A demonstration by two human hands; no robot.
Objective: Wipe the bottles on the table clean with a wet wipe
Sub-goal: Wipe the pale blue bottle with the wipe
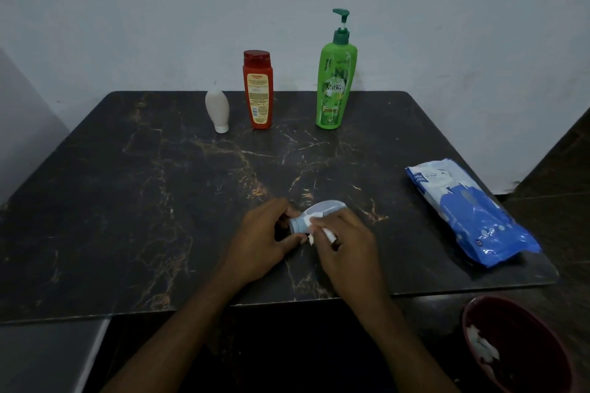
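Our left hand [265,233] curls round the cap end of a pale blue bottle [322,209], low at the table's [127,201] front. Our right hand [344,242] pinches a wet wipe [329,234] against it. Our fingers hide most of both, so we cannot tell whether the bottle touches the table.

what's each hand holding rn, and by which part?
The left hand grips the small pale blue bottle at its cap end. The right hand pinches a white wet wipe, bunched in its fingers, against the bottle's neck.
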